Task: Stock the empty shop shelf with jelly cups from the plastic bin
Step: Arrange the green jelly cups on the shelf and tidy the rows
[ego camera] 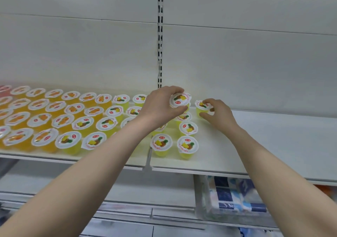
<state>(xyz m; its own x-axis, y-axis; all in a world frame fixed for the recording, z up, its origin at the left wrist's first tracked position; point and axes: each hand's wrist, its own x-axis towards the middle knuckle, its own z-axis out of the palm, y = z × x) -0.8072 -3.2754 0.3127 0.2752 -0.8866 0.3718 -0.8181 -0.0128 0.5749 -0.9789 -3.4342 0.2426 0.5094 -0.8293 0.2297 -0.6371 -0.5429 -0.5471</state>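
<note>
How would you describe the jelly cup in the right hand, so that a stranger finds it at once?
Start at the dark slotted upright in the white back wall and follow it down to the shelf. Just right of it, the right hand pinches a yellow pineapple jelly cup. It is the rightmost cup, with bare shelf beyond it.

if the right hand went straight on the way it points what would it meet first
Probably the white back wall, close behind the yellow cup the right hand grips. The left hand with a second cup sits just to the side; depth is unclear.
</note>
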